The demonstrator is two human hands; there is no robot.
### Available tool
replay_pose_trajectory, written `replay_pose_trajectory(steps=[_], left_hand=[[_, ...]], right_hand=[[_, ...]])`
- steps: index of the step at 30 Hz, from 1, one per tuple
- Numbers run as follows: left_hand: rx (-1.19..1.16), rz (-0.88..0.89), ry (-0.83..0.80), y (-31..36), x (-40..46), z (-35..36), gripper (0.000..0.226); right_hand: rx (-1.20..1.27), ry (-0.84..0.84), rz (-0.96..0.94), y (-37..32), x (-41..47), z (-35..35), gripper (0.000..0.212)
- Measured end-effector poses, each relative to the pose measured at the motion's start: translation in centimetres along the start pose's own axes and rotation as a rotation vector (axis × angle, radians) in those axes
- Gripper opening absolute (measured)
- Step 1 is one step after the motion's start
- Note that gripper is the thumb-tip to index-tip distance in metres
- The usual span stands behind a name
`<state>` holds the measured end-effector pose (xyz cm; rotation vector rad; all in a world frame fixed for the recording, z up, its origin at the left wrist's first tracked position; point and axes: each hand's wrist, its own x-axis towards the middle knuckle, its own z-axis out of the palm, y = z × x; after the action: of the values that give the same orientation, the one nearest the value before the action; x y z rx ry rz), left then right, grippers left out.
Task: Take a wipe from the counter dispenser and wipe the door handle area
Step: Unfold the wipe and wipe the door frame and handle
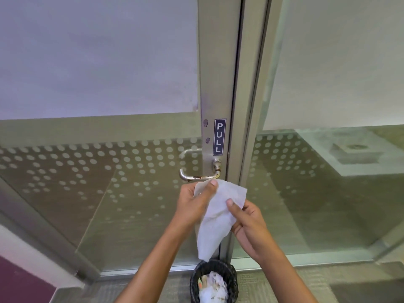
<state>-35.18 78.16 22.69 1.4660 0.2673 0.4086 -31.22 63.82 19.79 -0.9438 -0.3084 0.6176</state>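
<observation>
both hands pinch the wipe [215, 217] just below the door handle [197, 176]: left hand [193, 205] at its top edge, right hand [246, 224] at its side. bunch it into one palm, then rub the stained lever firmly.

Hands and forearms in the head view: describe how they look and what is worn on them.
Both are bare. The left hand and right hand wear no gloves, and no rings, watch or bracelet show. Both forearms are uncovered up to the frame's bottom edge, with no sleeve visible. The fingernails that show are short and unpainted. No markings appear.
</observation>
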Motion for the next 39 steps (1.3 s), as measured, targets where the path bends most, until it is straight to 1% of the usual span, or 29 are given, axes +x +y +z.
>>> replay_pose_trajectory(steps=[3, 5, 8, 12, 14, 16, 17, 18, 20, 22, 24, 25, 27, 28, 29, 31, 35, 38, 39], left_hand=[[-0.024, 0.000, -0.013, -0.3, 0.5, 0.2, 0.049], [-0.023, -0.026, -0.004, -0.1, 1.0, 0.6, 0.045], [-0.027, -0.073, 0.014, 0.6, 1.6, 1.5, 0.040], [-0.081, -0.066, 0.038, 1.0, 2.8, 2.8, 0.048], [-0.074, -0.046, 0.065, 1.3, 3.1, 3.6, 0.046], [-0.016, -0.029, 0.089, 1.6, 3.5, 4.5, 0.049], [0.039, -0.028, 0.107, 1.7, 3.9, 4.8, 0.047], [0.087, -0.026, 0.131, 1.8, 4.3, 4.9, 0.045], [0.197, 0.018, 0.187, 2.4, 5.2, 4.7, 0.047], [0.372, 0.178, 0.255, 3.1, 6.0, 3.7, 0.041], [0.661, 0.443, 0.342, 4.4, 7.0, 1.9, 0.031], [0.815, 0.602, 0.383, 5.4, 7.8, 0.8, 0.031], [1.118, 0.921, 0.394, 7.3, 10.5, -1.6, 0.041], [1.255, 1.037, 0.380, 8.2, 12.1, -2.8, 0.046], [1.371, 1.102, 0.350, 9.3, 13.5, -3.9, 0.051], [1.526, 1.162, 0.316, 11.9, 15.8, -5.6, 0.059], [1.744, 1.208, 0.306, 16.8, 18.7, -7.6, 0.073], [1.798, 1.238, 0.319, 19.2, 20.6, -8.7, 0.079], [1.809, 1.247, 0.320, 19.6, 21.1, -9.0, 0.081]], right_hand=[[0.141, 0.012, 0.017, -0.8, 0.5, -0.5, 0.076], [0.185, 0.032, 0.024, -1.3, 0.9, -0.8, 0.084], [0.246, 0.019, 0.006, -2.1, 1.4, -0.8, 0.087], [0.286, -0.014, -0.085, -3.6, 1.5, -0.3, 0.073], [0.328, -0.015, -0.100, -4.0, 1.6, 0.1, 0.074], [0.392, 0.003, -0.108, -4.2, 1.7, 0.4, 0.076], [0.428, 0.015, -0.119, -4.2, 2.0, 0.5, 0.071], [0.471, 0.048, -0.130, -4.3, 2.2, 0.7, 0.062], [0.564, 0.124, -0.136, -4.8, 2.9, 1.1, 0.041], [0.607, 0.164, -0.135, -5.2, 3.8, 1.5, 0.037], [0.558, 0.191, -0.161, -5.4, 5.1, 2.0, 0.036], [0.500, 0.221, -0.184, -5.3, 5.9, 2.2, 0.035], [0.314, 0.306, -0.234, -4.9, 7.6, 3.0, 0.035], [0.232, 0.360, -0.252, -4.7, 8.5, 3.7, 0.032], [0.173, 0.417, -0.278, -4.4, 9.3, 4.4, 0.029], [0.070, 0.529, -0.357, -4.0, 10.8, 6.1, 0.029], [-0.143, 0.781, -0.534, -2.6, 13.6, 10.1, 0.025], [-0.286, 0.851, -0.595, 0.3, 17.1, 11.9, 0.025], [-0.320, 0.874, -0.604, 1.1, 18.2, 12.4, 0.030]])
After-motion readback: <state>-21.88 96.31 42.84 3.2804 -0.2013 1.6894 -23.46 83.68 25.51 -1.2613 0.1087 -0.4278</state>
